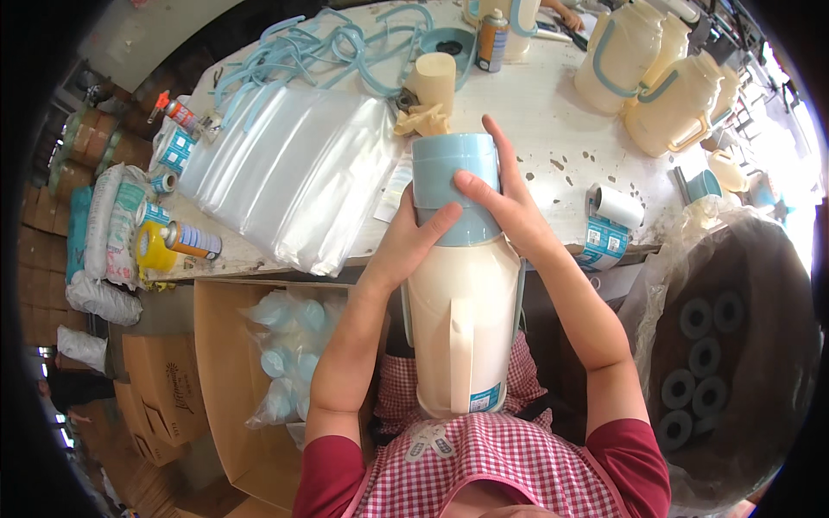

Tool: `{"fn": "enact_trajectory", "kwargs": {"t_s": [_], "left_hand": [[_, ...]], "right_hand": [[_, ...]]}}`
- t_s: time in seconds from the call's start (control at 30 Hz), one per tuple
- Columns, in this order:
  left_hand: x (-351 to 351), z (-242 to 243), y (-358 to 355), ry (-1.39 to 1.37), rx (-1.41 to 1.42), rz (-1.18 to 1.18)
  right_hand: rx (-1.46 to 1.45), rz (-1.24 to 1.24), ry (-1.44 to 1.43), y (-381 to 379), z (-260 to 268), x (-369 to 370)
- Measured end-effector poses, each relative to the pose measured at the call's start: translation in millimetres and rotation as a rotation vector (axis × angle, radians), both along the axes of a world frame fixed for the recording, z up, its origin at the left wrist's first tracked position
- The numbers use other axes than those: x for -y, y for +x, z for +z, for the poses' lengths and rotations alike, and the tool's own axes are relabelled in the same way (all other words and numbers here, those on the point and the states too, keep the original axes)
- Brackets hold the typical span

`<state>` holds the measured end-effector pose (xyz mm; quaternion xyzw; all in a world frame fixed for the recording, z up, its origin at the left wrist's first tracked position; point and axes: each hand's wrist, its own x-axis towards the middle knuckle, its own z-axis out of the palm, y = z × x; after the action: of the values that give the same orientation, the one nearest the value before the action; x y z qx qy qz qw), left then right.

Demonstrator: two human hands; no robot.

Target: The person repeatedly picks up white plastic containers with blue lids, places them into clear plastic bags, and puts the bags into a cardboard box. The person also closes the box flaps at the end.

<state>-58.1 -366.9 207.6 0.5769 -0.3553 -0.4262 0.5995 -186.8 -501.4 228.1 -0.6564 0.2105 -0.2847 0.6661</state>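
A cream plastic vacuum jug (431, 311) leans from my lap toward the table, its handle facing me and a printed sticker near its base. My left hand (405, 243) grips the left side of its light blue cup-shaped lid (447, 155), thumb on the front. My right hand (508, 197) holds the lid's right side, thumb across the front and index finger stretched up along the edge. Beyond the lid stands a cream cylinder (435, 74) by a crumpled tan piece (424, 121). Clear plastic bags (291, 175) lie flat to the left.
Light blue straps (311, 48) and a spray can (492, 42) lie toward the table's back; more cream jugs (622, 58) stand right. A sticker roll (618, 207) sits at the edge. An open carton (220, 388) and a plastic-lined container (745, 272) flank me. Another person's hand (570, 17) shows far back.
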Motion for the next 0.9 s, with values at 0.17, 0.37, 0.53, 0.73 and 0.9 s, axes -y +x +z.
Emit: {"fn": "enact_trajectory", "kwargs": {"t_s": [0.17, 0.37, 0.53, 0.73, 0.9], "left_hand": [[14.5, -4.2, 4.8, 0.02, -0.081, -0.047], [10.7, -6.9, 6.2, 0.049, -0.032, 0.004], [16.9, -22.4, 6.6, 0.042, -0.011, 0.02], [24.8, -22.4, -4.9, -0.227, 0.498, 0.142], [11.6, -25.9, 6.2, -0.315, 0.023, -0.093]], "right_hand": [[-0.046, -0.028, 0.122, 2.2, 0.0, 19.9], [-0.01, -0.809, -0.44, -11.0, -61.4, 151.7], [-0.577, -0.719, -1.184, -51.2, -122.9, 133.6], [0.135, 0.226, 0.21, -17.6, -48.2, 42.8], [0.054, 0.013, -0.023, -29.7, -23.4, 5.2]]}}
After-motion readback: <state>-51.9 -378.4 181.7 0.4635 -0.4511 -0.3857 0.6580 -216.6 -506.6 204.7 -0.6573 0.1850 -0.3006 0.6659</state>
